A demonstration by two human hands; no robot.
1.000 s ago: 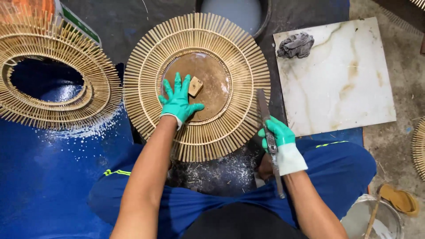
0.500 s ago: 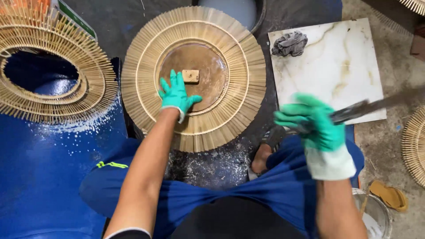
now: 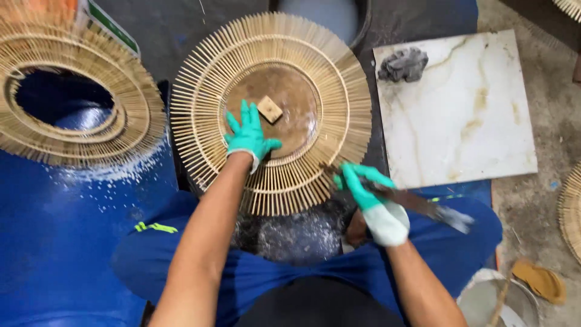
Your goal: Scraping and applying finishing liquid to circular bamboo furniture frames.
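Note:
A round bamboo-stick frame [image 3: 200,97] lies flat in front of me, with a brown disc [image 3: 290,91] and a small wooden block [image 3: 270,109] at its centre. My left hand [image 3: 247,136], in a green glove, presses flat on the frame's inner ring beside the block. My right hand [image 3: 369,197], also gloved, grips a long knife [image 3: 423,206] whose tip touches the frame's lower right rim.
A stack of similar bamboo rings [image 3: 72,103] sits at the left on a blue sheet [image 3: 54,242]. At the right lies a white marble tile [image 3: 466,115] with a grey lump [image 3: 403,64] on it. A bucket [image 3: 502,303] stands at bottom right.
My right hand swung the knife out over the tile, then brought it back down to the frame's lower right rim. The left hand stayed pressed on the frame.

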